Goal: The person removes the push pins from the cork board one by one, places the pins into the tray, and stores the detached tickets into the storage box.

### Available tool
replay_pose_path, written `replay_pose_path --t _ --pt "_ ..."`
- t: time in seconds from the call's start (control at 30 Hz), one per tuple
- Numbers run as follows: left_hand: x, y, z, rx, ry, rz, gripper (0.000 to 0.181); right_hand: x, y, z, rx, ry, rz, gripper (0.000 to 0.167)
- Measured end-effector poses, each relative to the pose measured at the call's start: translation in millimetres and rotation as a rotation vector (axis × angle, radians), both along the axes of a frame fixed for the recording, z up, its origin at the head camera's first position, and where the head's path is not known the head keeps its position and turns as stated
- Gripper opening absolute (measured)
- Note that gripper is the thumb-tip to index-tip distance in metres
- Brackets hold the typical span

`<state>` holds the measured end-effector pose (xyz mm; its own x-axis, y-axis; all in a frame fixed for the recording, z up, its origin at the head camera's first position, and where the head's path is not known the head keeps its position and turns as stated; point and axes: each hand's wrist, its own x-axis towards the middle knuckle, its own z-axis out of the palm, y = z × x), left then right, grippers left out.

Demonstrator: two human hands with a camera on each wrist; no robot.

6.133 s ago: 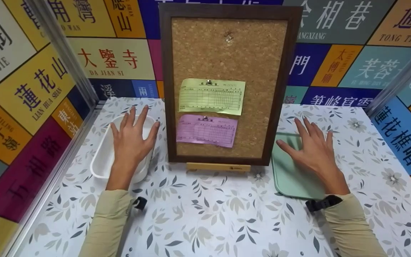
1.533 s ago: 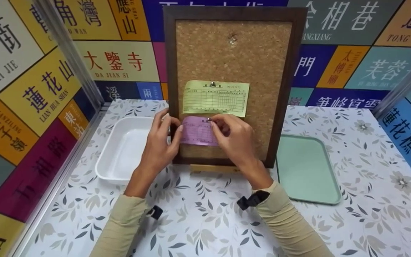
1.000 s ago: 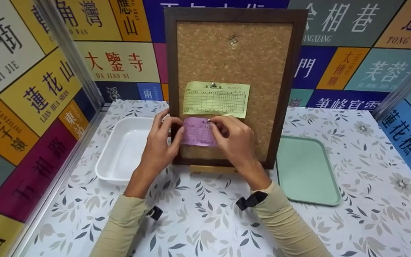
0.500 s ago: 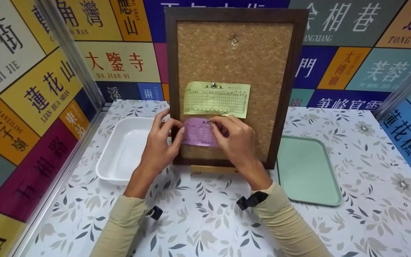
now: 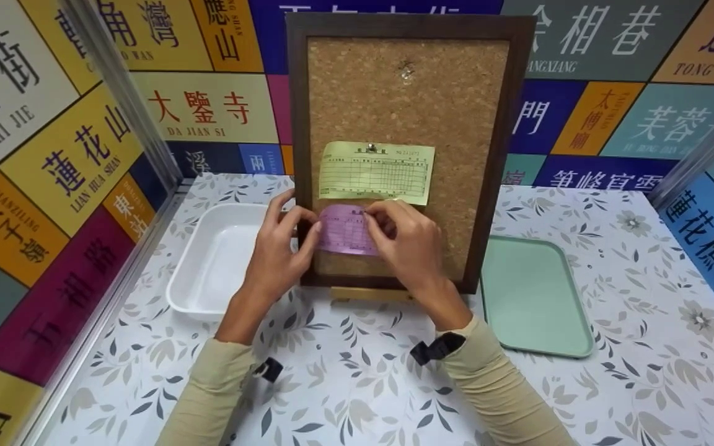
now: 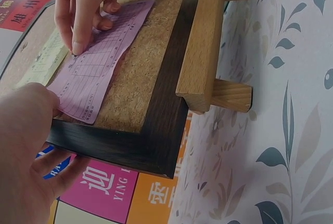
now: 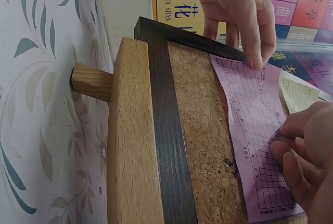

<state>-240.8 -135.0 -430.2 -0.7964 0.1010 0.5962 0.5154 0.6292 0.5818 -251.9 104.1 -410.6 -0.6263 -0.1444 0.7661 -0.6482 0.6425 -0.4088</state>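
Observation:
A framed cork board (image 5: 408, 105) stands upright, and a yellow-green printed slip (image 5: 375, 173) is held on it by a metal pushpin (image 5: 372, 148). Under that slip hangs a purple-pink printed slip (image 5: 346, 230), partly covered by my right hand (image 5: 411, 244). The right thumb and index finger pinch the small pin at its top edge; the pin is mostly hidden in the head view. My left hand (image 5: 279, 244) grips the board's left edge: in the left wrist view its thumb (image 6: 44, 99) presses the pink slip's end, with fingers behind the frame.
A white tray (image 5: 177, 300) sits left of the board, partly behind the left hand. A green tray (image 5: 537, 291) lies to the right. The board rests on a wooden stand (image 6: 200, 47). Walls with printed signs enclose the flower-patterned table (image 5: 344, 384).
Both hands have come from above the trays to the board, the left onto its edge, the right onto the pink slip's pin. Over the last second they have hardly moved.

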Motion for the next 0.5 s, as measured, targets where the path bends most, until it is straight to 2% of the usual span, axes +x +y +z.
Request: replay_pose_path --t 0.5 --pt "-0.8 1.6 -0.3 0.011 -0.006 0.000 0.018 3.2 -4.1 -2.1 0.063 -0.024 -0.045 0.009"
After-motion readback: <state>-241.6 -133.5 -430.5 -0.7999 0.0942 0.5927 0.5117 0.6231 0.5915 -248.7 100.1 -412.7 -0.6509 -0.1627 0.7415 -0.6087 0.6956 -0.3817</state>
